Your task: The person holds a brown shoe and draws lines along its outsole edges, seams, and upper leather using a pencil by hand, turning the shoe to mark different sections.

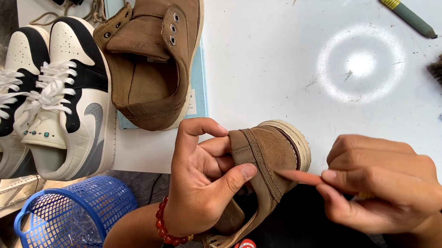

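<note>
My left hand (205, 183) is clamped around the tan suede low-top shoe (266, 163), thumb pressed across its side panel, propping it at the edge of the white worktable (279, 52) so the seam faces me. My right hand (383, 181) pinches a thin pinkish stick (300, 177), possibly an eraser or a cleaning tool, its tip touching the suede. The matching unlaced tan shoe (151, 55) lies further back, beside a pair of black-and-white sneakers (38, 105).

left hand (205, 180) fingers curled gripping, right hand (383, 181) pinching
</note>
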